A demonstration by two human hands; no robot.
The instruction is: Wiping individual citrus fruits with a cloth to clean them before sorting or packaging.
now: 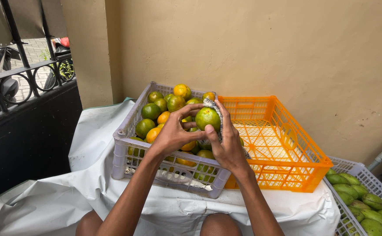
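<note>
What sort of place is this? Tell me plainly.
Likely a home porch or small fruit stall by a street: a grey crate of citrus fruit, an empty orange crate, a crate of mangoes, and an iron gate with a scooter parked beyond.

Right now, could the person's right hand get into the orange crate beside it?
Probably yes. The right hand sits just left of the orange crate, whose top is open, with nothing between them. But that hand and the left hand are holding a green orange and a cloth.
</note>
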